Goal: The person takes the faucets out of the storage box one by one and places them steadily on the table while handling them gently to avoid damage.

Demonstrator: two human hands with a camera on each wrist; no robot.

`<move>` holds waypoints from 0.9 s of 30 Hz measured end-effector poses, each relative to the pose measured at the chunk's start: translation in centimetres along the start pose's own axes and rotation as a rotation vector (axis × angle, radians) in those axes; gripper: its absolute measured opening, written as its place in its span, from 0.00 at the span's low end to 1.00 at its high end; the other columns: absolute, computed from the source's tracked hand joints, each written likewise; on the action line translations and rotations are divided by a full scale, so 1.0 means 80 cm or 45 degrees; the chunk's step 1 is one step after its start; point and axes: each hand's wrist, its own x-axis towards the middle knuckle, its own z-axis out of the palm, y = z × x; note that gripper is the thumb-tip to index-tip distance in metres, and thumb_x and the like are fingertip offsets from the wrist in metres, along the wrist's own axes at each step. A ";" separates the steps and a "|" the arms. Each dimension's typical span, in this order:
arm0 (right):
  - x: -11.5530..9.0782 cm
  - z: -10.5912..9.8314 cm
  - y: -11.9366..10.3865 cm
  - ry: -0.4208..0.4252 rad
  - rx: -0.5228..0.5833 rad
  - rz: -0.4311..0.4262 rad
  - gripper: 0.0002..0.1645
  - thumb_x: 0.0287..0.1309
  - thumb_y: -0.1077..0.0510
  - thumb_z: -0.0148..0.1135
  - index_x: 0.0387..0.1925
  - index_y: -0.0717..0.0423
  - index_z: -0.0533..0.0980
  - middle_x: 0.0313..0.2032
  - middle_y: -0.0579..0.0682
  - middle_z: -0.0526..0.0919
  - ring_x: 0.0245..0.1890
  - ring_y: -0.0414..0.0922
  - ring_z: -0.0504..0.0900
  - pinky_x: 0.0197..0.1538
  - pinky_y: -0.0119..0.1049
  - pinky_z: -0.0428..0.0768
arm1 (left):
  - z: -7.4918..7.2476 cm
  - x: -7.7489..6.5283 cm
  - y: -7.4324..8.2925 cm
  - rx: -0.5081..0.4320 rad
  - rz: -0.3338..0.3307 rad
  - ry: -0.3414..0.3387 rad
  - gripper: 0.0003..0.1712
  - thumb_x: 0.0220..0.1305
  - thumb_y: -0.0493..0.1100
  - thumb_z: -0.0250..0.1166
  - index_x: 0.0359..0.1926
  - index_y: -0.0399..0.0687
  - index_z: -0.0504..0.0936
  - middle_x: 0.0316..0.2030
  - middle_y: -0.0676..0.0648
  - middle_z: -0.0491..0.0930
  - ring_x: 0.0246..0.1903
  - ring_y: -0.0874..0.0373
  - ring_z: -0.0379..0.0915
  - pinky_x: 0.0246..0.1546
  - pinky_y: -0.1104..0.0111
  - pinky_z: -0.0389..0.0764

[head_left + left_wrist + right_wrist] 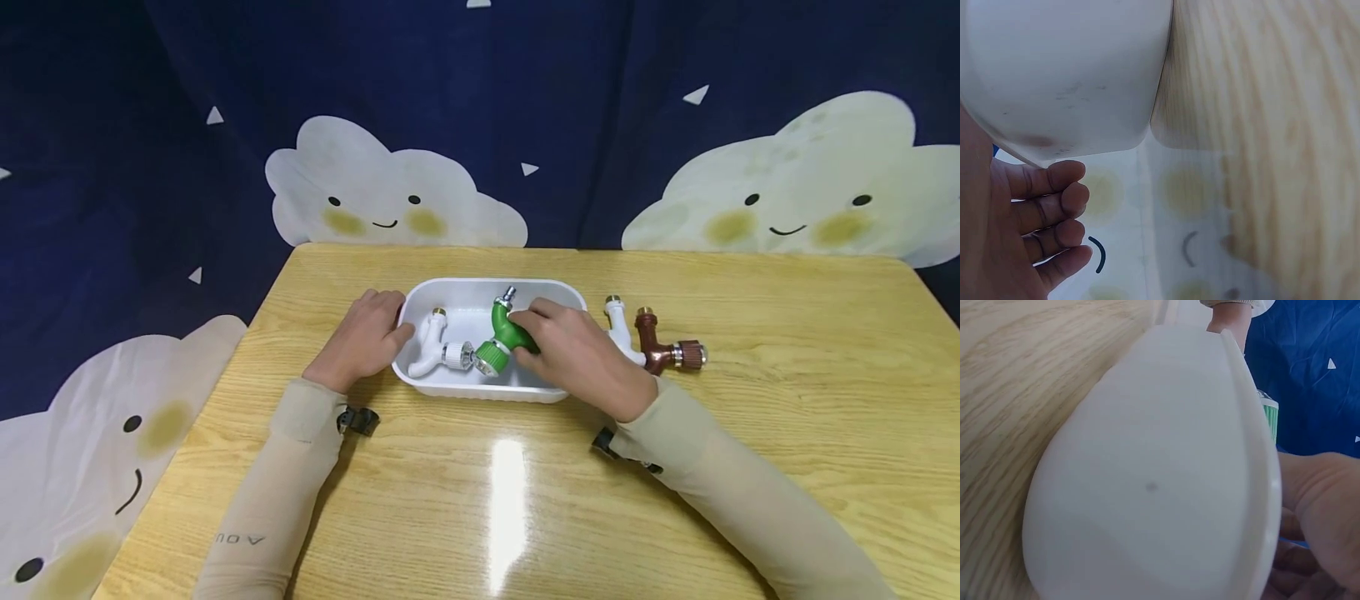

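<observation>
My right hand (566, 346) holds a green plastic tap (501, 333) over the right half of a white tub (491, 393). The tap's ribbed green knob points toward the tub's middle, and its metal-tipped end points away from me. A white tap (429, 346) lies in the tub's left half, its knob beside the green one. At the left end my left hand (367, 337) grips the tub's rim, thumb over the edge and fingers outside; in the left wrist view these fingers (1054, 206) are bent beside the wall. The right wrist view mostly shows the tub's outer wall (1154, 437).
Right of the tub, a second white tap (617, 321) lies on the wooden table (480, 500), partly hidden by my right hand. Touching or close beside it is a dark red tap (656, 354). A dark blue cloth (570, 100) with clouds hangs behind the table.
</observation>
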 end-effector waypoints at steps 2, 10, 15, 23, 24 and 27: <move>-0.003 -0.001 0.001 0.014 -0.003 -0.008 0.20 0.57 0.59 0.70 0.51 0.63 0.84 0.33 0.51 0.82 0.27 0.41 0.73 0.30 0.32 0.75 | 0.000 0.001 0.000 -0.005 0.001 0.000 0.12 0.67 0.45 0.54 0.40 0.41 0.76 0.28 0.44 0.72 0.36 0.47 0.65 0.45 0.58 0.65; -0.015 -0.006 0.006 0.043 -0.008 -0.002 0.22 0.59 0.58 0.70 0.53 0.65 0.83 0.35 0.53 0.82 0.26 0.40 0.73 0.28 0.31 0.75 | 0.000 0.001 0.001 -0.019 -0.019 -0.017 0.12 0.68 0.45 0.54 0.41 0.40 0.76 0.29 0.44 0.73 0.37 0.47 0.64 0.46 0.58 0.64; -0.024 -0.008 0.010 0.049 -0.005 -0.012 0.23 0.59 0.58 0.70 0.55 0.65 0.82 0.37 0.54 0.83 0.27 0.40 0.74 0.28 0.30 0.75 | 0.000 0.001 0.001 -0.020 -0.024 -0.024 0.13 0.68 0.46 0.54 0.42 0.40 0.76 0.29 0.44 0.72 0.37 0.47 0.64 0.45 0.58 0.64; -0.033 -0.006 0.019 0.157 0.010 -0.072 0.24 0.59 0.58 0.70 0.54 0.67 0.82 0.39 0.56 0.85 0.29 0.41 0.79 0.30 0.33 0.80 | -0.001 0.001 0.001 -0.023 -0.029 -0.028 0.14 0.68 0.46 0.54 0.43 0.40 0.77 0.29 0.44 0.73 0.37 0.47 0.65 0.45 0.59 0.64; -0.033 -0.006 0.020 0.177 0.009 -0.085 0.24 0.59 0.58 0.70 0.54 0.67 0.82 0.39 0.56 0.86 0.30 0.41 0.79 0.30 0.33 0.81 | -0.001 0.001 0.001 -0.023 -0.031 -0.029 0.14 0.68 0.46 0.54 0.43 0.40 0.77 0.29 0.44 0.73 0.37 0.47 0.64 0.45 0.59 0.64; -0.033 -0.008 0.020 0.219 0.006 -0.109 0.23 0.58 0.59 0.70 0.53 0.67 0.82 0.39 0.56 0.86 0.29 0.42 0.80 0.30 0.33 0.81 | -0.001 0.001 0.000 -0.022 -0.032 -0.030 0.13 0.69 0.46 0.54 0.43 0.40 0.77 0.29 0.44 0.73 0.37 0.47 0.64 0.45 0.59 0.64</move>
